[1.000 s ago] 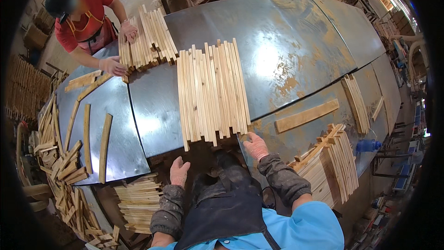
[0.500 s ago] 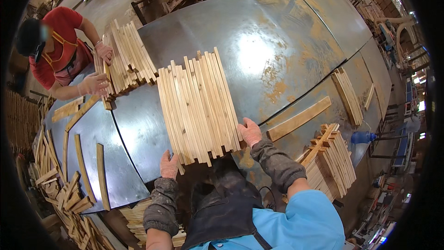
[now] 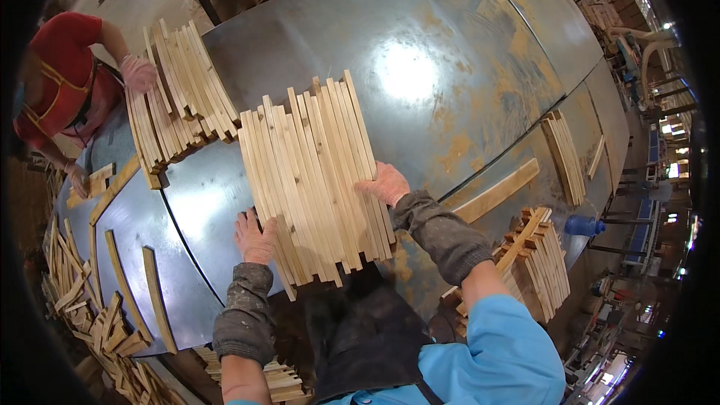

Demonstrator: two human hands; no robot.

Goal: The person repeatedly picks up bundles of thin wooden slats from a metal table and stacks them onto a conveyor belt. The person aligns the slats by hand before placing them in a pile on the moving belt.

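Observation:
A row of pale wooden strips [image 3: 311,172] lies side by side on the metal table in front of me, their ends uneven. At its left edge is my left hand [image 3: 256,238], gloved in pink, fingers spread and the thumb side against the outermost strip. My right hand [image 3: 385,184], gloved alike, reaches over the right edge with its fingers laid out on the strips; their undersides are hidden. Neither hand is closed round a strip.
Across the table to the left, a co-worker in red [image 3: 67,82] has a gloved hand by another row of strips [image 3: 180,97]. Loose offcuts [image 3: 112,322] pile up at lower left. A flat board [image 3: 495,189], a strip stack [image 3: 536,266] and a blue bottle [image 3: 584,226] are at right.
My right hand has moved left onto the strips, and my left hand has moved up along their left edge, fingers spreading. The co-worker's hands have moved apart, one toward the offcut boards.

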